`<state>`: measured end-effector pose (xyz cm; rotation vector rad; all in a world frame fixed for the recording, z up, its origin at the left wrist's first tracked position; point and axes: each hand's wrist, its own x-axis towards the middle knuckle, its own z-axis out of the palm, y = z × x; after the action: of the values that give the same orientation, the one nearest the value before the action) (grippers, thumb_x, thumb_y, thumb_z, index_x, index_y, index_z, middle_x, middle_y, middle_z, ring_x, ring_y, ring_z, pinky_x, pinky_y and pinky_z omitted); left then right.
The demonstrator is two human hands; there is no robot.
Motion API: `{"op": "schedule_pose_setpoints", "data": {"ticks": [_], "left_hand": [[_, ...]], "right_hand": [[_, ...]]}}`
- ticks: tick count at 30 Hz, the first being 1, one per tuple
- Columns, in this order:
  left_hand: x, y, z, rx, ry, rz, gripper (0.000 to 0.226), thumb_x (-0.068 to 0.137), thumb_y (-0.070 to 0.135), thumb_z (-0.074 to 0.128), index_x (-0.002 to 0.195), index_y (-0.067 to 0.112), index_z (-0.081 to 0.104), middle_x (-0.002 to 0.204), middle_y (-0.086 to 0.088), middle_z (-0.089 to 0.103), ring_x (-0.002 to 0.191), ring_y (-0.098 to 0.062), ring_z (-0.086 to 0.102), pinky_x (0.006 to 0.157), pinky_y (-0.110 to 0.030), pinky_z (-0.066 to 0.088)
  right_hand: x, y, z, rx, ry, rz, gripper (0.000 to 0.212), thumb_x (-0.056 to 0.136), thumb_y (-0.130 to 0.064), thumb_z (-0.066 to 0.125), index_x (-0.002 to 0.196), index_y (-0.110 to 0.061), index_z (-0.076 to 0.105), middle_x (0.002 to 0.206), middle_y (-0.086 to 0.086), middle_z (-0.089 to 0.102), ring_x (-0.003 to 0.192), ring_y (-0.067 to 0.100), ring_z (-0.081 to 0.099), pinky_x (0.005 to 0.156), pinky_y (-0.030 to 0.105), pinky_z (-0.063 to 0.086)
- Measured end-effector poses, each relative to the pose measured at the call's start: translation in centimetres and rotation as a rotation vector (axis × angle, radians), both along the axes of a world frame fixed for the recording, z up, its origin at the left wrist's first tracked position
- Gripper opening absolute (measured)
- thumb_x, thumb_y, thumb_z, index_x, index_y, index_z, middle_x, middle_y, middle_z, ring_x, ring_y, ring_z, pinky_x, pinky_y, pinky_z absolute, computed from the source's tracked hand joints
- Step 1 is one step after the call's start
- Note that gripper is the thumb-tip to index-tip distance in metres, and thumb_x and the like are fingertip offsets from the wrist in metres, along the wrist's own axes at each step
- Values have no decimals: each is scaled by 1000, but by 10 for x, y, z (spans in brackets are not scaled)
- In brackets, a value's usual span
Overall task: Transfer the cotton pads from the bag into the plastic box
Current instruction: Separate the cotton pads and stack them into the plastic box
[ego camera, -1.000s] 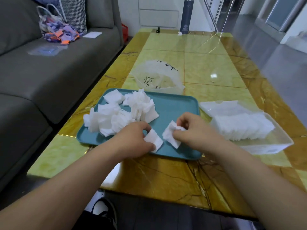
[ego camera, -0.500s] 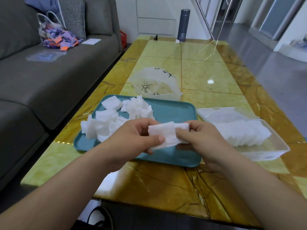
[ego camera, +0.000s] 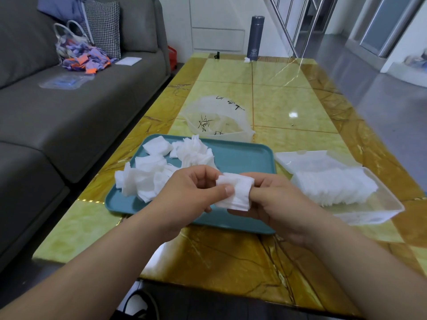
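Note:
Both hands hold a small stack of white cotton pads (ego camera: pixel 235 191) above the front of a teal tray (ego camera: pixel 242 158). My left hand (ego camera: pixel 187 195) pinches the stack's left side with thumb on top. My right hand (ego camera: pixel 272 202) grips its right side. Loose cotton pads (ego camera: pixel 159 172) lie heaped on the tray's left half. The clear plastic box (ego camera: pixel 369 209) sits right of the tray, with a row of pads (ego camera: pixel 332 185) inside and its lid (ego camera: pixel 307 158) open behind. An empty-looking clear bag (ego camera: pixel 219 118) with black writing lies behind the tray.
The yellow marble table (ego camera: pixel 231 257) runs away from me; a grey flask (ego camera: pixel 255 38) stands at its far end. A grey sofa (ego camera: pixel 69 112) along the left carries a bag of purple and orange pieces (ego camera: pixel 80 54). A shoe (ego camera: pixel 138 306) shows below the table's near edge.
A second ago both hands picked pads off the tray's front. They then lifted and brought the pads together into one stack, which has become squarer and tighter between the hands.

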<state>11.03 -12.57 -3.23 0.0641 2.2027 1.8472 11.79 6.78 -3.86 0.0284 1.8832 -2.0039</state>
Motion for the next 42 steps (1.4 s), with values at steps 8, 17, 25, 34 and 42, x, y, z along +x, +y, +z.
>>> {"op": "schedule_pose_setpoints", "data": {"ticks": [8,17,25,34,42], "left_hand": [[2,5,1,-24,45,49,9,84,12,84,90,15,77,70,0,69,65,-12,61,63,-31,52],[5,2,4,-14,2,-50,35,82,-4,81,109,17,74,100,-7,80,89,-24,75,88,-37,61],[4,-1,4,-6,-46,-78,34,79,-4,83,107,13,76,99,-18,77,84,-22,71,84,-31,60],[3,-7,5,-70,-135,-90,18,87,-5,73,102,6,76,102,-21,75,75,-18,67,74,-27,60],[1,-3,9,151,-118,-184,19,90,7,75,106,-2,71,96,-16,73,80,-21,66,66,-31,54]], "right_hand": [[-1,5,-1,-149,-104,51,48,82,-22,61,123,-1,73,125,31,69,117,43,69,102,53,56],[-3,5,-2,-21,-42,-120,28,108,-20,54,112,-5,77,109,19,79,97,28,74,83,39,63],[-3,2,4,-152,-156,-204,26,108,-13,50,112,2,72,106,22,79,91,31,77,78,44,66],[-12,12,2,-89,-129,-388,21,108,-16,54,112,-1,68,100,15,77,84,22,79,79,43,67],[-6,5,1,-12,-76,-216,21,104,-11,59,101,-10,80,98,12,80,86,23,77,79,41,66]]}}
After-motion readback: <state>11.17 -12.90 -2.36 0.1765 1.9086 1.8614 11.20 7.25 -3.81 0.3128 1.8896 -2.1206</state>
